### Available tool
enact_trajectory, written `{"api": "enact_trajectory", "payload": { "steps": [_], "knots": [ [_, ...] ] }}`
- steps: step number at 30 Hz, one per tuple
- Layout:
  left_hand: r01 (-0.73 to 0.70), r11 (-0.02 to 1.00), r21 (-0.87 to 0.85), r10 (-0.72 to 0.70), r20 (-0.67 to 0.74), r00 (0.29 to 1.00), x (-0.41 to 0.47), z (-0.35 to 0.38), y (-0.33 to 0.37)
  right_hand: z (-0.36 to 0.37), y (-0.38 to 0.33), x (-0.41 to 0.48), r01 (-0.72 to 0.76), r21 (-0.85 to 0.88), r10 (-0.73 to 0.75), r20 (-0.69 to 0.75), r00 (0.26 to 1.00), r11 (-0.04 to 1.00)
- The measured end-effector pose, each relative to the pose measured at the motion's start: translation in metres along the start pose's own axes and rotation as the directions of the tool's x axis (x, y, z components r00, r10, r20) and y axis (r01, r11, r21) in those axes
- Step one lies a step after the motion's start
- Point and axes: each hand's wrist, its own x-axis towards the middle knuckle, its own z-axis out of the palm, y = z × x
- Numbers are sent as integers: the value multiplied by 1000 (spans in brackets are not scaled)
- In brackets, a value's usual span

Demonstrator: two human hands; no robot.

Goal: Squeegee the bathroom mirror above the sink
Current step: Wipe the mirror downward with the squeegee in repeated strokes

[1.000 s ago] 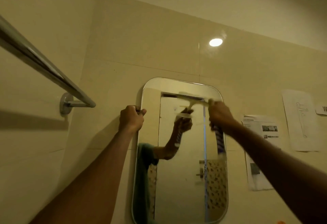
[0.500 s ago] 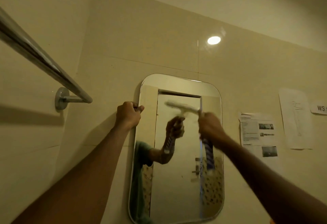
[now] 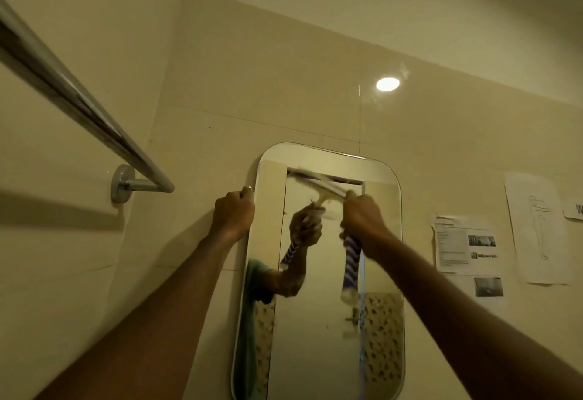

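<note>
A tall mirror [image 3: 315, 352] with rounded corners hangs on the beige tiled wall. My left hand [image 3: 232, 212] grips its upper left edge. My right hand [image 3: 362, 219] holds the handle of a pale squeegee [image 3: 318, 185], whose blade lies against the glass near the mirror's top. A blue-and-white striped strap or cloth [image 3: 350, 267] hangs down from that hand. The glass reflects the hand, the squeegee and a door.
A chrome towel bar [image 3: 79, 106] juts out from the left wall at head height, its mount [image 3: 121, 183] near the mirror. Printed paper sheets [image 3: 463, 245] are stuck on the wall to the right. A light glare [image 3: 387, 84] shows on the tile above.
The squeegee went down and left on the glass half a second ago, and is now back up near the mirror's top. My left hand has kept its hold on the mirror's edge.
</note>
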Motion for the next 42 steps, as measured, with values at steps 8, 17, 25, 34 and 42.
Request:
{"api": "enact_trajectory", "payload": {
  "steps": [8, 17, 25, 34, 42],
  "knots": [
    [16, 998, -55, -12, 77, 997, 0, -4, -2, 36, -63, 29, 261, -333, -247, 84, 965, 906],
    [177, 912, -369, -133, 142, 981, 4, -5, -9, 46, -58, 29, 314, -393, -292, 116, 949, 865],
    [163, 929, -332, -123, 138, 983, 4, -4, -7, 53, -2, -15, 272, -209, -253, 113, 961, 939],
    [212, 903, -373, -168, 146, 975, 3, -4, -7, 26, -31, -5, 331, -214, -304, 149, 941, 919],
    [305, 823, -479, -187, 278, 942, 8, -13, -15, 56, 21, -33, 364, -165, -333, 187, 924, 917]
  ]
}}
